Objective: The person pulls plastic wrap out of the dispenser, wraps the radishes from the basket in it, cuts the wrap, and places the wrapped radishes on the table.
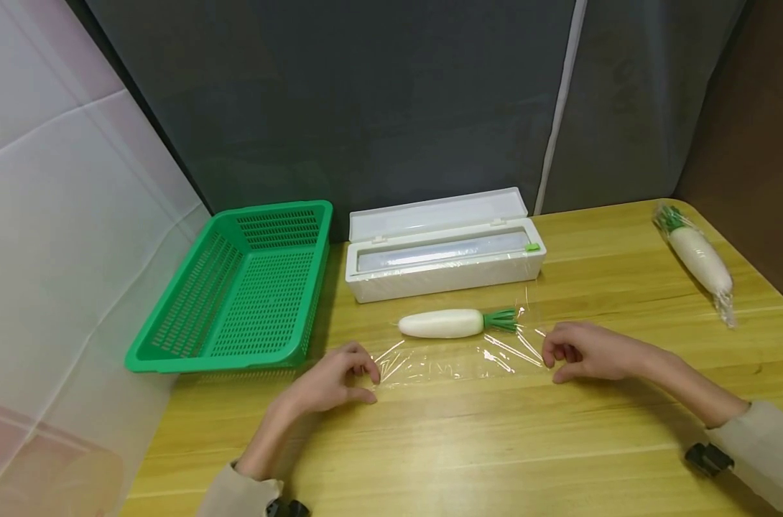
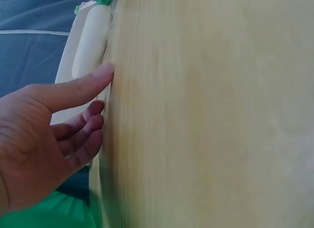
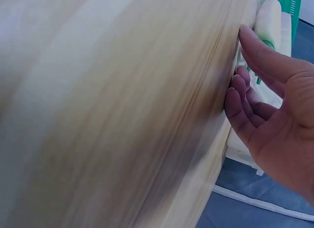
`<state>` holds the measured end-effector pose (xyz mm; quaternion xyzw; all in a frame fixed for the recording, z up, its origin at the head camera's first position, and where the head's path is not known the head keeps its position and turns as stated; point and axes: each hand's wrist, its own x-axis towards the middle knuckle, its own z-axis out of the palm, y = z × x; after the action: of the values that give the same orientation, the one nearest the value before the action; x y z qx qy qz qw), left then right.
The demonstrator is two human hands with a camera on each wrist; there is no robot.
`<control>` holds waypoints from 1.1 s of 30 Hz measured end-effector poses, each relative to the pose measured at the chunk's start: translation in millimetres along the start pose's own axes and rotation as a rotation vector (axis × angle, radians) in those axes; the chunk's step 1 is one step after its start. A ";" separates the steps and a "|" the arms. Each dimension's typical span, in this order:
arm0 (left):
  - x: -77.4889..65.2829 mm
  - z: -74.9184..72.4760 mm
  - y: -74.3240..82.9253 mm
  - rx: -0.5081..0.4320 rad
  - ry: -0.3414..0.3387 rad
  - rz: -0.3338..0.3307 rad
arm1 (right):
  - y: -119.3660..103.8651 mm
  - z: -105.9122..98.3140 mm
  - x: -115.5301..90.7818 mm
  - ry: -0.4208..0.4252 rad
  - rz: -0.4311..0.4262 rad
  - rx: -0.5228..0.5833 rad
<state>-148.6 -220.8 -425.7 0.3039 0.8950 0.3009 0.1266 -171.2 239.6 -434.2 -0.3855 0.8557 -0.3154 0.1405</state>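
Note:
A white radish [image 1: 439,324] with green stalks, possibly a model, lies on a sheet of clear cling film [image 1: 443,362] spread on the table. My left hand [image 1: 333,377] rests at the film's near left corner, its thumb and fingers bent but apart. At the near right corner is my right hand [image 1: 588,352], with a gap between thumb and fingers. Fingertips of both hands touch or nearly touch the film. In the left wrist view the radish [image 2: 93,39] shows beyond the thumb; the right wrist view shows the radish [image 3: 268,21] past the fingertips.
Behind the radish stands a white cling film dispenser [image 1: 450,276], its lid raised, with a green slider at the right. A green plastic basket [image 1: 301,316] sits at left. Another radish [image 1: 700,260], wrapped in film, lies at the table's far right.

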 end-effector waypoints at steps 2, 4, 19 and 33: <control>-0.1 -0.4 -0.9 -0.001 0.006 0.018 | 0.7 0.5 0.2 0.002 -0.007 -0.004; 0.0 -0.7 -2.3 -0.007 0.013 0.036 | 0.6 0.9 0.2 0.007 -0.020 -0.010; -0.9 -7.1 0.0 -0.075 0.103 0.005 | -2.2 -0.9 1.8 0.090 0.052 -0.049; -3.9 -15.4 7.7 -0.056 0.325 -0.006 | -7.6 -17.6 0.3 0.239 0.054 -0.105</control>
<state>-148.2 -225.4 -408.7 0.2450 0.8958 0.3707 -0.0103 -175.5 243.2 -415.9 -0.3289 0.8917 -0.3098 0.0256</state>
